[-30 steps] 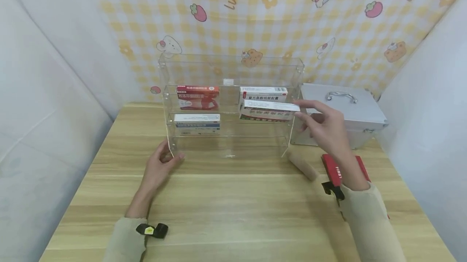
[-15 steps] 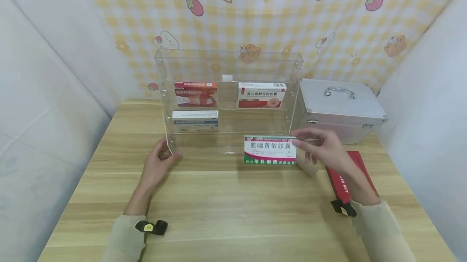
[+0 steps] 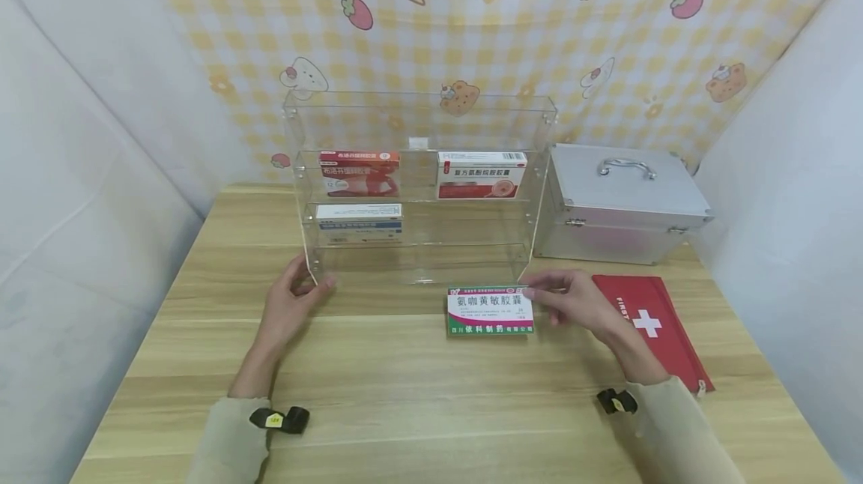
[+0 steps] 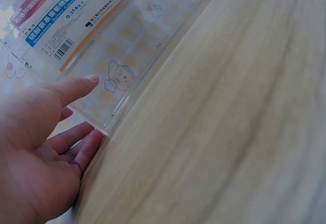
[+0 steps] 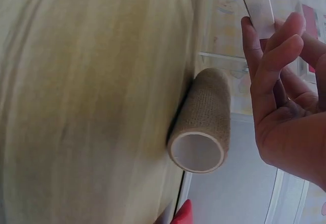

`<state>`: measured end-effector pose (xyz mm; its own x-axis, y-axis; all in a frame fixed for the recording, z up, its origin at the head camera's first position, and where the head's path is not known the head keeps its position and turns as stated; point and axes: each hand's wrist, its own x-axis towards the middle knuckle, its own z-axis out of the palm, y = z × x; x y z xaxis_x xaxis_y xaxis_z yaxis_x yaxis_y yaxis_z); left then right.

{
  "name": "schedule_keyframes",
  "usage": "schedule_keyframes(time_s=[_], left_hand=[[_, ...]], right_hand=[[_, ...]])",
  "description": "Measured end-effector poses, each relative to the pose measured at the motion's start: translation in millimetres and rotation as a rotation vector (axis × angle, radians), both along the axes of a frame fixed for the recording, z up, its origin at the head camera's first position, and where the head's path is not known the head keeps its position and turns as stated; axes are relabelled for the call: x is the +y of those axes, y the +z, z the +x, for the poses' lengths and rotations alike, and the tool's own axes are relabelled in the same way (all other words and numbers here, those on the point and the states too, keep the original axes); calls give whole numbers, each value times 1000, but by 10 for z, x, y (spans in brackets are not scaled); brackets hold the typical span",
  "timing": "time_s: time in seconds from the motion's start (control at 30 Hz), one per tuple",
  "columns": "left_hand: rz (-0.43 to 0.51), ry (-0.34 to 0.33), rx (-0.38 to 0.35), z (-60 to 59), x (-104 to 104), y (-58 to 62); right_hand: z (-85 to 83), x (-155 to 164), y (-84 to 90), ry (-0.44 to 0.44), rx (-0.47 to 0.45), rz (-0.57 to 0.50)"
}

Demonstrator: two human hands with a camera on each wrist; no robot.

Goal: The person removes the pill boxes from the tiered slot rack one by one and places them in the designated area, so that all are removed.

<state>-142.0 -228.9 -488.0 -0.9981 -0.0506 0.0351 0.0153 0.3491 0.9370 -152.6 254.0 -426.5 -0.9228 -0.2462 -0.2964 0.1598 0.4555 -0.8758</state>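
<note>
My right hand (image 3: pixel 573 304) pinches the right end of a white, pink and green medicine box (image 3: pixel 490 312), held face up in front of the rack. In the right wrist view, that box's white end (image 5: pixel 260 7) shows between the fingers. My left hand (image 3: pixel 286 312) grips the lower left corner of a clear acrylic rack (image 3: pixel 421 265), thumb in front and fingers at the side. On its shelves stand a red medicine box (image 3: pixel 359 174), a white-and-red one (image 3: pixel 481 177) and, lower left, a white-and-blue one (image 4: pixel 76 20).
A silver metal case (image 3: pixel 627 192) stands right of the rack. A red first aid pouch (image 3: pixel 664 345) lies in front of it. Beneath my right hand, a tan bandage roll (image 5: pixel 201 122) lies on the wooden table (image 3: pixel 377 409); my hand hides it in the head view.
My right hand has taken the pink-and-green medicine box off the rack, down and toward me, turning its printed face up. My left hand has stayed at the rack's corner.
</note>
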Motion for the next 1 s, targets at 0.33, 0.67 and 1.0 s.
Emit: schedule_keyframes(time_s=[0.33,0.67,1.0], left_hand=[[6,-9,-2,0,6,8],[21,-16,-4,7,1,3],[15,-15,13,1,-6,4]], right_hand=[[8,-65,-88,6,60,37],[-8,-185,-183,-5,191,199],[-19,-257,-165,17,251,278]])
